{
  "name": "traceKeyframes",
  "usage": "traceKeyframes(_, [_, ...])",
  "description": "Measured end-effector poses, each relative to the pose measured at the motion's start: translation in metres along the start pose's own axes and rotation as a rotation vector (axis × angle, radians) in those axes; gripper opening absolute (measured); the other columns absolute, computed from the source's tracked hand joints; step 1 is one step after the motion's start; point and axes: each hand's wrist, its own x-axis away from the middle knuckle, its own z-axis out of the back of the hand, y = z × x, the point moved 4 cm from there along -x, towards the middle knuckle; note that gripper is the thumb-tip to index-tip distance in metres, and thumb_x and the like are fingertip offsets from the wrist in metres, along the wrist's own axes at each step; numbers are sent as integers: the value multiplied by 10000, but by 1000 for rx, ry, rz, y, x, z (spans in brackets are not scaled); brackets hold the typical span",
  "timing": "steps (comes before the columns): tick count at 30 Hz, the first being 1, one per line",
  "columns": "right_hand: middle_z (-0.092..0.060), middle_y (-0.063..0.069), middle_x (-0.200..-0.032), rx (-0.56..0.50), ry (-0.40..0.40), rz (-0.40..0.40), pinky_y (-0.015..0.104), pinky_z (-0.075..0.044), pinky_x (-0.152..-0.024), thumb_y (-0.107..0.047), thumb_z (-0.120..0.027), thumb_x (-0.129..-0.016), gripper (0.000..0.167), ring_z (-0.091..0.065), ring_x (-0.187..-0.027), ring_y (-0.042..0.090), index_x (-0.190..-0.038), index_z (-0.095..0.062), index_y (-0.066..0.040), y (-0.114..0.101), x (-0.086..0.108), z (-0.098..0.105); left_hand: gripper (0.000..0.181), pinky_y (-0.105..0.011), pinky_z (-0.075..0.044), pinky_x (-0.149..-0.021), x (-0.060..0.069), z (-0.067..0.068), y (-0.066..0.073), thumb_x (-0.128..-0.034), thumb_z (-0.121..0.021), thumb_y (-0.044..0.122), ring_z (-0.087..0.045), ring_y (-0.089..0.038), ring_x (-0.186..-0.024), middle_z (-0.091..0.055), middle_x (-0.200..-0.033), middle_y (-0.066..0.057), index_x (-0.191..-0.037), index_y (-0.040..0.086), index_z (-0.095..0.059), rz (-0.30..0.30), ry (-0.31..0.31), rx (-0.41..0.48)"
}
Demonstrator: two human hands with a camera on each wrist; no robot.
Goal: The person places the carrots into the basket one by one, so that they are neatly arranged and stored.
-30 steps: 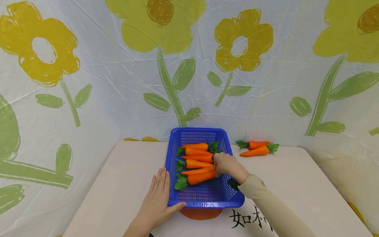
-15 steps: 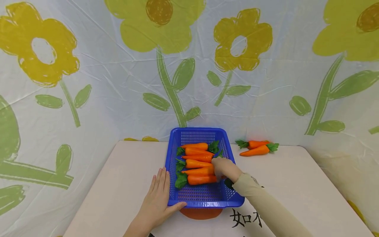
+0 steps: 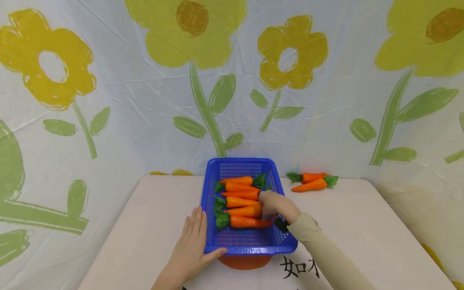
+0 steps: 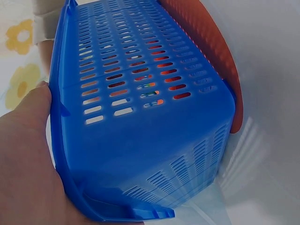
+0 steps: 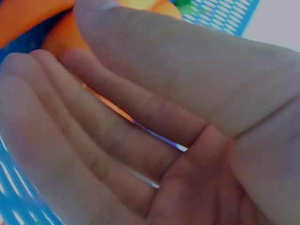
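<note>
A blue plastic basket (image 3: 250,250) holds several orange carrots lying crosswise in a row, with green leafy tops. My left hand (image 3: 192,241) rests against the basket's left side, fingers straight and thumb over the front rim; the left wrist view shows this hand (image 4: 28,154) beside the slotted wall. Inside the basket, my right hand (image 3: 277,205) pinches the right end of the second carrot from the front (image 3: 244,211). The frontmost carrot (image 3: 250,222) lies just before it. In the right wrist view the thumb and fingertips of the right hand (image 5: 140,117) meet orange carrot surface; the contact is partly hidden.
Two more carrots (image 3: 309,185) lie on the pale table (image 3: 348,217) to the basket's right. A reddish-brown round shape (image 3: 244,262) shows below the basket's front edge, near black lettering (image 3: 299,267). A flower-printed cloth (image 3: 145,100) hangs behind.
The frontmost carrot, slanted at first, now lies nearly level and its tip has come free of the right hand. The carrot behind it has shifted slightly right. The left hand keeps its place.
</note>
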Motion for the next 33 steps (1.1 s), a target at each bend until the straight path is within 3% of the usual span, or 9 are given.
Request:
traceKeyframes(2, [-638, 78, -685, -227, 91, 25, 345, -582, -535, 41, -806, -747, 120, -648, -547, 252, -782, -698, 2, 2, 14, 12, 1113, -553, -197, -1179, 0, -1, 0, -865, -475, 768, -161, -404, -1485, -192, -1587, -296, -1500, -123, -273, 2, 0, 2])
traceKeyframes(5, [-643, 74, -680, -344, 145, 133, 349, -582, -547, 35, -761, -810, 62, -636, -550, 249, -850, -715, 22, 8, 23, 23, 1106, -558, -202, -1176, 1, -1, -1, -868, -481, 761, -165, -405, -1483, -195, -1587, -295, -1499, -124, -274, -2, 7, -1])
traceKeyframes(9, [-663, 88, -700, -425, 255, 211, 334, -565, -545, -33, -734, -865, 123, -632, -568, 271, -966, -709, 32, 20, 31, 34, 1105, -561, -200, -1175, 2, -1, -1, -868, -491, 755, -163, -407, -1483, -207, -1581, -300, -1498, -127, -275, -3, 12, 2])
traceKeyframes(13, [-678, 72, -737, -451, 415, 220, 307, -546, -536, -131, -721, -896, 166, -631, -583, 253, -1004, -722, -4, 38, 39, 42, 1108, -571, -207, -1169, 2, 0, 0, -863, -511, 749, -171, -413, -1479, -214, -1573, -311, -1490, -136, -283, -12, 21, 6])
traceKeyframes(18, [-704, 120, -766, -490, 610, 192, 280, -526, -525, -137, -705, -918, 189, -610, -565, 187, -1032, -730, 12, 65, 45, 47, 1109, -583, -222, -1160, 1, 1, 1, -861, -521, 745, -189, -426, -1471, -225, -1564, -322, -1481, -146, -292, -30, 38, 3])
traceKeyframes(24, [-721, 146, -856, -573, 722, 171, 261, -557, -588, -81, -673, -938, 228, -664, -676, 159, -1137, -690, 29, 97, 47, 47, 1115, -574, -205, -1169, 0, -1, -1, -865, -486, 764, -176, -417, -1477, -218, -1571, -315, -1488, -138, -285, -19, 20, -7])
traceKeyframes(29, [-720, 150, -939, -507, 822, 167, 284, -548, -656, -68, -669, -940, 294, -689, -805, 265, -1231, -660, -23, 125, 47, 45, 1119, -573, -202, -1170, 0, -1, -1, -866, -471, 771, -176, -418, -1477, -212, -1573, -314, -1488, -139, -284, -20, 18, -8])
traceKeyframes(33, [-711, 180, -959, -429, 924, 161, 312, -531, -689, -45, -667, -931, 300, -671, -834, 344, -1227, -654, -5, 145, 50, 46, 1122, -571, -201, -1171, 0, 0, 0, -867, -463, 774, -174, -420, -1477, -212, -1573, -315, -1489, -141, -279, -18, 13, -4])
